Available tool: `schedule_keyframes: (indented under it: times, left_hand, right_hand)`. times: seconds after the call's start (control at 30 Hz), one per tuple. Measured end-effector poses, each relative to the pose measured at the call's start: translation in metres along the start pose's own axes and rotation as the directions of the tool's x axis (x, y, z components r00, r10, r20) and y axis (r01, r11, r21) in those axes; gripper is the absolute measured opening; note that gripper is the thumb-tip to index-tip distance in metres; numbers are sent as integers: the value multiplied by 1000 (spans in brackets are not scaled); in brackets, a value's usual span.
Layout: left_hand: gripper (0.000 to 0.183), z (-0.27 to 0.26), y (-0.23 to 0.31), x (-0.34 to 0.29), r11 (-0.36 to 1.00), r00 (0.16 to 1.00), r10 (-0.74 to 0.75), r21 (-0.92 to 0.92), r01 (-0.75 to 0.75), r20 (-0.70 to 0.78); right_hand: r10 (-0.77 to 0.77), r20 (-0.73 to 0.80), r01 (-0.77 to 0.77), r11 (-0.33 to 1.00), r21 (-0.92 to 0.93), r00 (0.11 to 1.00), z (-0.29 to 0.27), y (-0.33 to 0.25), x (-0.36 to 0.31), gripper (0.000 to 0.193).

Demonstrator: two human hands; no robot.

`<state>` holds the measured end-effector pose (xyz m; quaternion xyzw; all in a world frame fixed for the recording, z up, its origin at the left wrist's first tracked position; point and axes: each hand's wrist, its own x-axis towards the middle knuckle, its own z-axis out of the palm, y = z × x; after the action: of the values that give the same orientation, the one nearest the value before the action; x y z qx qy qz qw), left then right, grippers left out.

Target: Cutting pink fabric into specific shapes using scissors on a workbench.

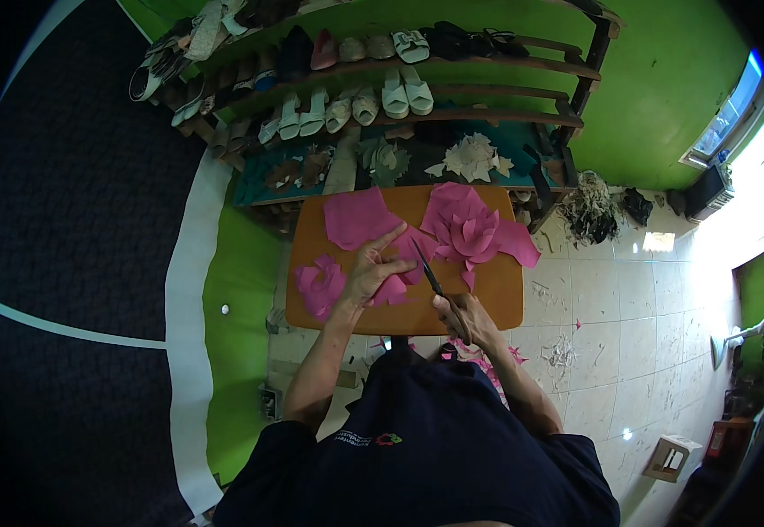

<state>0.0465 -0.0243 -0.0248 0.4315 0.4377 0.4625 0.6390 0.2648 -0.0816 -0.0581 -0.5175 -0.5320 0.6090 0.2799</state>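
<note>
My right hand grips a pair of scissors by its brownish handles. The dark blades point up and to the left, close beside a pink piece of sheet material. This piece is held in my left hand, its index finger stretched out and the thumb pointing toward the blades. Several more pink pieces lie on the orange-brown table: a broad sheet at the far left, a curled ring-like cutout near the left edge, and a heap of petal-shaped pieces at the right.
Behind the table stands a wooden rack with several rows of shoes; cream cutouts lie on its lowest shelf. Pink scraps litter the floor below the table. At the right are a pile of shreds and a box.
</note>
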Motion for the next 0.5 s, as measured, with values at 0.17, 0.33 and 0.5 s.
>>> schedule_keyframes:
  times: [0.17,0.33,0.5]
  left_hand:
    - [78,-8,-8,-1,1000,995,-18,27,15,94]
    - [77,-5,-11,-2,999,997,-37,3,37,62]
    - [69,-12,-29,6,994,997,37,-98,-44,-68]
  right_hand:
    - [5,-18,-7,994,-107,1000,-1,14,11,79]
    - [4,-34,-8,994,-112,999,-4,9,7,79]
    - [41,-34,-45,993,-111,999,-2,6,3,78]
